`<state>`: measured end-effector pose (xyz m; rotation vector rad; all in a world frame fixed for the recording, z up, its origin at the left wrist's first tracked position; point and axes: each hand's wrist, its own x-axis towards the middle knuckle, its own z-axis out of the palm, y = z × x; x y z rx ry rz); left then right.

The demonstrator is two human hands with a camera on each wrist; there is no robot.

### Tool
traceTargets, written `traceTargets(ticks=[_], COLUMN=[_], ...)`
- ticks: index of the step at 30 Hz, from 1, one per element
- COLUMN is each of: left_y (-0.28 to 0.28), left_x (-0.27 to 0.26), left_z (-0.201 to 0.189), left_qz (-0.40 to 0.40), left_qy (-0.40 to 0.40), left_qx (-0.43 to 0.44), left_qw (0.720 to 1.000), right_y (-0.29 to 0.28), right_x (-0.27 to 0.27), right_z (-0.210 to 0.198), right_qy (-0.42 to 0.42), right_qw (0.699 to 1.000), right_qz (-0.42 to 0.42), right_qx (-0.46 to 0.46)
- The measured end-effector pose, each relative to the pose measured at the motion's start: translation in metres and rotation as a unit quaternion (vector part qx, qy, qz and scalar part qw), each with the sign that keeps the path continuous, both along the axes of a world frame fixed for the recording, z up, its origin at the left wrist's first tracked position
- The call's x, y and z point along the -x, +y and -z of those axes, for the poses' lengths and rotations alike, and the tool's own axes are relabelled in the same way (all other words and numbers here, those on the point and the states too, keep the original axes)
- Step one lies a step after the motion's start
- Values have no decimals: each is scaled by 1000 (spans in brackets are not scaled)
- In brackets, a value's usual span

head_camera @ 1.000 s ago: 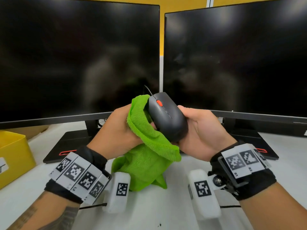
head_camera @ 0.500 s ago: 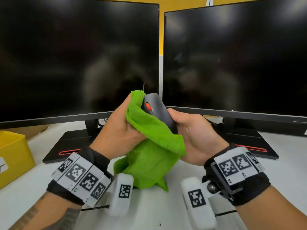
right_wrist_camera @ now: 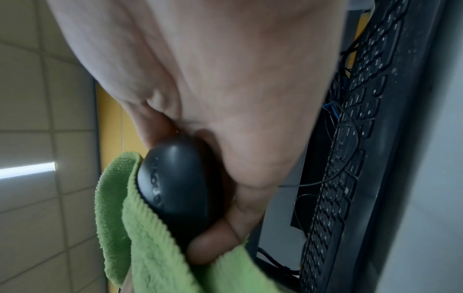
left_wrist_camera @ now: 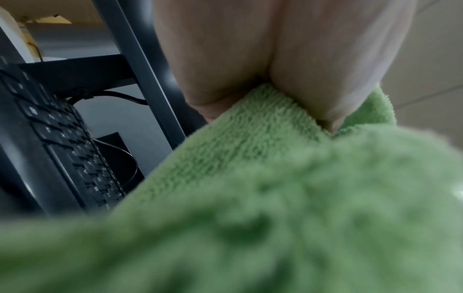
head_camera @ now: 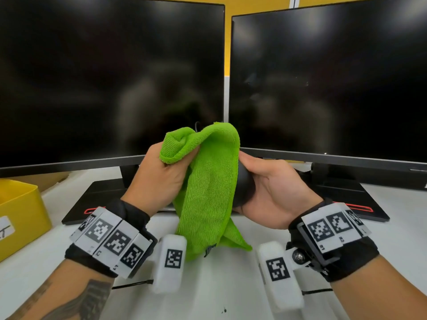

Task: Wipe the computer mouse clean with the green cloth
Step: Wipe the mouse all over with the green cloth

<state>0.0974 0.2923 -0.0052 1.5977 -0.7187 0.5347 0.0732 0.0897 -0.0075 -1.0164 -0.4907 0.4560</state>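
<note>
The green cloth (head_camera: 209, 188) hangs over the black computer mouse (head_camera: 245, 183), hiding nearly all of it in the head view. My left hand (head_camera: 161, 179) grips the cloth's upper fold and presses it onto the mouse's top. My right hand (head_camera: 270, 188) holds the mouse from the right, fingers curled round its body. In the right wrist view the mouse (right_wrist_camera: 175, 188) shows its rounded back end, with the cloth (right_wrist_camera: 140, 237) against its left side. The left wrist view is mostly filled by the cloth (left_wrist_camera: 275, 198) under my fingers (left_wrist_camera: 313, 65).
Two dark monitors (head_camera: 111, 77) (head_camera: 330, 77) stand close behind my hands on black bases (head_camera: 97, 199). A yellow bin (head_camera: 20, 213) sits at the left on the white desk (head_camera: 219, 296). A black keyboard (left_wrist_camera: 62, 148) lies under the monitors.
The cloth has been drawn up and over the mouse, which was mostly bare a second ago. Both hands have shifted slightly together; the mouse's red wheel is now hidden.
</note>
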Motion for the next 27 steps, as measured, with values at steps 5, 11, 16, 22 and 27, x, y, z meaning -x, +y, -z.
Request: traceTargets(ticks=[5, 11, 16, 22, 27], left_y=[1, 3, 2, 1, 7], left_x=[-1, 6, 5, 3, 4], left_z=[1, 0, -1, 4, -1], left_qz=[2, 54, 45, 15, -18], left_qy=[33, 36, 42, -23, -50], left_qx=[32, -64, -167, -174, -186], left_qw=[999, 996, 984, 984, 981], right_y=[-3, -7, 0, 13, 5], right_x=[-3, -5, -3, -1, -5], right_z=[-1, -4, -2, 2, 5], right_qy=[-1, 8, 9, 23, 32], right_qw=[1000, 999, 998, 998, 999], right_qz=[9, 15, 1, 0, 1], right_qx=[-11, -52, -66, -62, -39])
